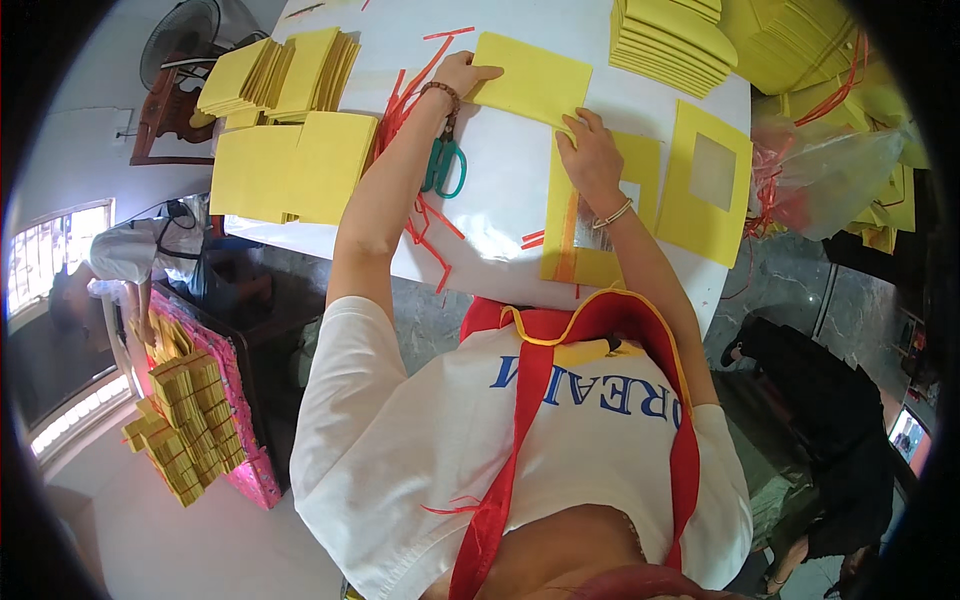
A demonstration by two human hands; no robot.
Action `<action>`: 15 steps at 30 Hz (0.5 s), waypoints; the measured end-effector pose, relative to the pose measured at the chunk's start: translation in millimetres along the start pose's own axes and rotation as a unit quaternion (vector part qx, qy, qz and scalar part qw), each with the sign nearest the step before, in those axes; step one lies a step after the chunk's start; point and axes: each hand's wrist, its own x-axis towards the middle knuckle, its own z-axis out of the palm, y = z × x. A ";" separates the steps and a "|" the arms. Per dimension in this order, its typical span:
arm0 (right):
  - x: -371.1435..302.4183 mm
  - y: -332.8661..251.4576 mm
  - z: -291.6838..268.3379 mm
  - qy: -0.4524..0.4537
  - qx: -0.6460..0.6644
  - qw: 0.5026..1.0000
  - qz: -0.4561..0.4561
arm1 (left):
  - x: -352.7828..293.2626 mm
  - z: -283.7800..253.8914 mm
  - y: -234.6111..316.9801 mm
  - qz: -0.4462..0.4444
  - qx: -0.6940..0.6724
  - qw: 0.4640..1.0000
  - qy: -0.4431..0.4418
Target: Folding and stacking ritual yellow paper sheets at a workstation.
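A flat yellow paper envelope [535, 78] lies on the white table in front of me. My left hand [468, 75] rests at its left edge, thumb stretched over the paper and fingers apart. My right hand [594, 155] is at its lower right corner, fingers spread, the fingertips at the edge. Beneath my right hand and wrist lies another yellow envelope [557, 245] with a clear window and an orange strip, partly covered. To the right is a yellow envelope with a pale window [714, 165]. Teal-handled scissors [445, 168] lie beside my left forearm, their blades hidden.
Red ties [398, 108] are strewn across the white table [480, 225]. Yellow envelope stacks stand at the left [290, 165] and back right [668, 45]. A clear plastic bag [835, 185] hangs at the right. Another person [150, 250] bends over bundled yellow stacks [195, 420].
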 end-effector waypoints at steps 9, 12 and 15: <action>33.3 11.8 -22.8 0.008 0.456 0.870 0.188 | -32.7 19.1 19.6 0.178 -0.141 0.973 -0.035; 49.0 13.0 -30.9 -0.085 0.527 0.819 0.210 | -28.9 20.8 20.2 0.188 -0.165 0.968 -0.028; 57.9 18.7 -27.7 -0.131 0.554 0.795 0.212 | -20.6 23.0 10.4 0.163 -0.205 0.965 0.000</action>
